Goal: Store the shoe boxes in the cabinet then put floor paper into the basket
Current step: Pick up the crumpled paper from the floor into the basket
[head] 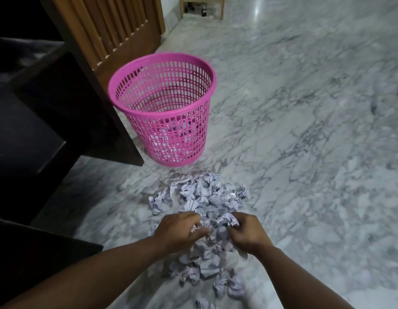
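A heap of crumpled white paper balls [204, 197] lies on the marble floor in front of me. My left hand [180, 228] and my right hand [244, 233] are both down in the near part of the heap, fingers curled round crumpled paper. A pink plastic mesh basket [135, 70] stands upright on the floor just beyond the heap. Some paper shows through the mesh at its bottom.
A dark wooden cabinet [48, 121] fills the left side, its corner next to the basket. A slatted wooden door panel [117, 25] stands behind the basket. A wooden furniture frame [202, 7] is at the far top. The marble floor [305, 130] stretches to the right.
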The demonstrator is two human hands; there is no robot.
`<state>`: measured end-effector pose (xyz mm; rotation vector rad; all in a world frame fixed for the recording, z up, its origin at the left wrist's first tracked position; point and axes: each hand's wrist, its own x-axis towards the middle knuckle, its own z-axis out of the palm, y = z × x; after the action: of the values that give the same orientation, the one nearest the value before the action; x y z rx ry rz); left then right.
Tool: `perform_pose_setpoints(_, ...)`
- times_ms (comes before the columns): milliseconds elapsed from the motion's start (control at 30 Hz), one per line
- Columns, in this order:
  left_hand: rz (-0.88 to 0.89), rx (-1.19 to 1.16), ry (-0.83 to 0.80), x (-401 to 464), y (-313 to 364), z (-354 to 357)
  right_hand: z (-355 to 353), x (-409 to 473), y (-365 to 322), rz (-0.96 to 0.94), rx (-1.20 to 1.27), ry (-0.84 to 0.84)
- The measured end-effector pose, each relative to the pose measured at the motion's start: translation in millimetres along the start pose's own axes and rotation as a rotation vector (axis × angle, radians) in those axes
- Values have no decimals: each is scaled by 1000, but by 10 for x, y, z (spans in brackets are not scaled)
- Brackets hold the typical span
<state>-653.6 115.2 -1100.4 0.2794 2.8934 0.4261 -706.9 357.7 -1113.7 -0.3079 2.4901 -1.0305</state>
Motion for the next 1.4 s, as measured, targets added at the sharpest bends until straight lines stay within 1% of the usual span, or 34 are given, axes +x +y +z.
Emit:
perform_pose_setpoints(133, -30, -96, 118, 63, 53, -142, -114, 133, -214, -65, 139, 68)
perform_pose_setpoints(233, -62, -214, 266, 101, 91, -351, -222, 294, -472, -110, 244, 115)
perform_pose_setpoints(333, -81, -384, 486, 202, 96, -803, -436, 448, -867, -230, 331, 173)
perform_pose_setpoints(400, -50, -469, 640, 318, 110, -1295, -687, 535, -1237, -317, 363, 214)
perform_pose_setpoints(467, -19, -507, 867, 467, 84, -1860, -980, 686, -1654, -434, 379, 267)
perform_pose_setpoints(533, -14, -534, 1108, 658, -7, -2423, -1267, 901, -2106, -558, 424, 357)
perform_pose_setpoints(567, -7, -534, 1196, 759, -59, -2671, -1388, 1031, -2343, -606, 444, 410)
perform_pose_setpoints(600, -4, -527, 1256, 862, -111, -2881, -1483, 1165, -2562, -643, 445, 467)
perform_pose_setpoints(667, -34, -520, 1304, 1075, -221, -3163, -1595, 1450, -2934, -659, 393, 561)
perform_pose_setpoints(700, -80, -524, 1289, 1180, -276, -3239, -1629, 1566, -3080, -646, 341, 597)
perform_pose_setpoints(733, -155, -503, 1251, 1307, -376, -3272, -1655, 1672, -3202, -612, 284, 590)
perform_pose_setpoints(767, -247, -468, 1176, 1418, -476, -3288, -1677, 1791, -3279, -549, 216, 540)
perform_pose_setpoints(800, -339, -423, 1077, 1515, -585, -3283, -1694, 1867, -3341, -468, 129, 449)
perform_pose_setpoints(867, -462, -367, 802, 1612, -731, -3255, -1706, 1992, -3371, -318, -56, 250)
perform_pose_setpoints(900, -503, -342, 645, 1597, -745, -3233, -1711, 2012, -3368, -295, -113, 212)
perform_pose_setpoints(933, -524, -310, 526, 1566, -736, -3198, -1724, 1990, -3348, -298, -133, 219)
perform_pose_setpoints(967, -529, -267, 480, 1515, -699, -3155, -1737, 1965, -3301, -322, -123, 259)
perform_pose_setpoints(1000, -507, -227, 511, 1479, -669, -3104, -1749, 1917, -3225, -348, -90, 316)
perform_pose_setpoints(1067, -409, -168, 703, 1348, -571, -2983, -1749, 1754, -2992, -401, 29, 448)
perform_pose_setpoints(1133, -208, -151, 860, 1139, -470, -2784, -1680, 1601, -2623, -440, 191, 553)
perform_pose_setpoints(1200, 57, -129, 891, 869, -339, -2396, -1493, 1462, -2116, -424, 265, 599)
perform_pose_setpoints(1233, 150, -131, 864, 701, -255, -2153, -1365, 1375, -1830, -391, 258, 597)
perform_pose_setpoints(1267, 204, -142, 808, 541, -209, -1869, -1227, 1282, -1535, -350, 227, 579)
perform_pose_setpoints(1300, 209, -140, 709, 398, -210, -1552, -1083, 1162, -1248, -309, 187, 547)
perform_pose_setpoints(1333, 150, -109, 557, 288, -273, -1217, -942, 1051, -961, -258, 142, 496)
perform_pose_setpoints(1400, -93, 38, 142, 116, -511, -620, -657, 868, -436, -129, 23, 360)
